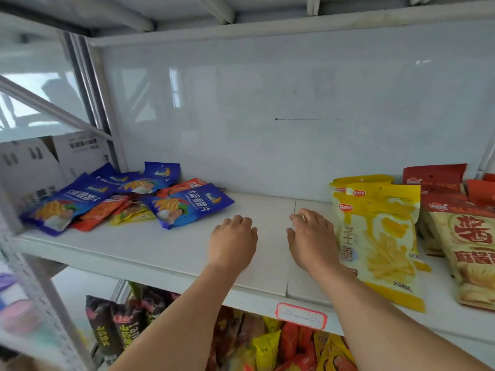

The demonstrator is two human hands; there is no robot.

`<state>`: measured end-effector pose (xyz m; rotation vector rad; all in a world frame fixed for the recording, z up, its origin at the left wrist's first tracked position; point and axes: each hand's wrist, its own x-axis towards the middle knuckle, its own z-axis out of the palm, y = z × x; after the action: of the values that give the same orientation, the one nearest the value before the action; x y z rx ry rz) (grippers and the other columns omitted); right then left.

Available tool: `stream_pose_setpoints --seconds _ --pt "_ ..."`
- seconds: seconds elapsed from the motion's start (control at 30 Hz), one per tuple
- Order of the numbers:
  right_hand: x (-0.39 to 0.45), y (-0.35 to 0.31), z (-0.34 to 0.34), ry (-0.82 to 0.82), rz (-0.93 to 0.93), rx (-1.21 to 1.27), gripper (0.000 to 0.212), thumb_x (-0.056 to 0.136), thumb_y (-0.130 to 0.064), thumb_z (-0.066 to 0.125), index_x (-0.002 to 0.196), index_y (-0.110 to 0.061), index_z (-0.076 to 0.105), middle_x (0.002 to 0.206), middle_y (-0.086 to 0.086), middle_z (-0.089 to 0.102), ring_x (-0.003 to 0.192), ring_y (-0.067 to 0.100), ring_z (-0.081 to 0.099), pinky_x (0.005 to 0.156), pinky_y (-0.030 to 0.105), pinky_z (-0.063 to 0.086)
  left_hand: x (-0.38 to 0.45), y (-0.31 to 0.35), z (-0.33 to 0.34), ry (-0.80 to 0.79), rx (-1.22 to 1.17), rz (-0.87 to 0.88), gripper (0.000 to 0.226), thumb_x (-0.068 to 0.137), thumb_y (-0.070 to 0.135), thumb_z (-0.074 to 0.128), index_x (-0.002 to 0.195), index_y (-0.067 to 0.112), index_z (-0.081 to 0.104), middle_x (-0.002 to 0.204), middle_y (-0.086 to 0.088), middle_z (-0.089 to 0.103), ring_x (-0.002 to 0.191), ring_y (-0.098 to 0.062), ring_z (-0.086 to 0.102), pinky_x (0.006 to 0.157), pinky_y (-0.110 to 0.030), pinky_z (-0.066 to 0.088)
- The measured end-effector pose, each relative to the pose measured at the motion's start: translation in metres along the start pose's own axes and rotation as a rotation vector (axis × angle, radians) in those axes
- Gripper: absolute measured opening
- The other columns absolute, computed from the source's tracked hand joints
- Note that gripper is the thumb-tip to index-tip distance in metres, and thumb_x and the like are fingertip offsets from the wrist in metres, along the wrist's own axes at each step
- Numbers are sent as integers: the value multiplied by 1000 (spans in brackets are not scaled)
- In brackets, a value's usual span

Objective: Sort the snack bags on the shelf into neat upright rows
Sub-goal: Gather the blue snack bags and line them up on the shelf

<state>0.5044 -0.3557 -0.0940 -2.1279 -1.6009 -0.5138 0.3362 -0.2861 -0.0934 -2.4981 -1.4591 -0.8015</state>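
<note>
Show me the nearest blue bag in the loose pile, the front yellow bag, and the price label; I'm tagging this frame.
nearest blue bag [187, 207], head view, middle of its face
front yellow bag [385, 247], head view, printed front
price label [301, 315], head view, centre

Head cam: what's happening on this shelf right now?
A person is tidying snack bags on a white shelf. Both hands are empty: the left hand and right hand rest palm down on the bare middle stretch. To the left, a jumbled pile of blue bags mixed with orange ones lies flat, unsorted. To the right, yellow bags and red-and-cream bags already stand in rows.
</note>
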Motion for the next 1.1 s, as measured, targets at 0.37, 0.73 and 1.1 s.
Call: stream_pose_setpoints --seconds 0.37,0.73,1.1 --pt "53 -162 44 -187 259 289 45 102 -43 42 139 -17 48 137 8 54 122 28 53 93 38 44 22 -155 -27 33 -74 -68 30 101 36 43 106 15 64 112 -5 64 101 -30 61 74 -36 45" --pt "111 -240 97 -464 511 202 84 92 -75 17 138 -12 49 138 12 49 123 28 43 97 41 36 77 -226 -18 58 -142 -249 30 100 35 45 114 18 65 113 -3 65 101 -23 62 68 -32 42" --pt "167 -295 131 -138 657 761 90 83 -53 71 150 -12 29 150 12 39 134 31 44 102 44 45 152 -294 -13 2 -167 -359 40 100 42 44 125 16 61 124 -8 62 118 -30 52 94 -43 45"
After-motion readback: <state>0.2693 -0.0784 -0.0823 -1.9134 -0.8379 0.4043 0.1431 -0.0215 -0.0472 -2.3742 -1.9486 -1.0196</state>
